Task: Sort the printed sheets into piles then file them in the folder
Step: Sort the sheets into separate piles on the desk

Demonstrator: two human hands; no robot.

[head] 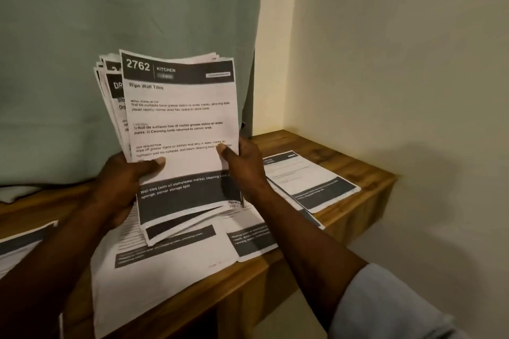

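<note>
Both hands are up over the wooden table [297,143], holding a stack of sheets [115,91] upright, slightly fanned, print toward the camera. The front sheet [181,118] reads "2762 KITCHEN", title "Wipe Wall Tiles", with a dark header band on top and a dark band near the bottom. Edges of more sheets stick out behind it on the left, one header starting "DR". The left hand [121,187] grips the stack at its lower left, with the left thumb [153,164] flat across the front and the fingers wrapped round the back, mostly hidden. The right hand [248,165] pinches the right edge of the front sheet low down. The right thumb [224,153] is on the printed face and the other fingers are behind the paper, so can't tell how they lie. The bottom edges of the stack curl outward, close over the paper on the table; can't tell if they touch. Lying flat on the table: a big sheet [165,270] right under the hands, overhanging the front edge. A footer sheet [253,242] with a dark block lies over its right side. A right pile [311,181] sits near the table corner, skewed, at least two sheets by the offset edges. A left sheet [19,242] is cut off by the picture border. Text on all of these is too blurred to read. A green curtain [110,8] hangs behind the table, with a cream wall [413,63] to the right. A pale sleeve [385,305] covers the right upper arm and ends near the elbow. The left forearm is bare.
</note>
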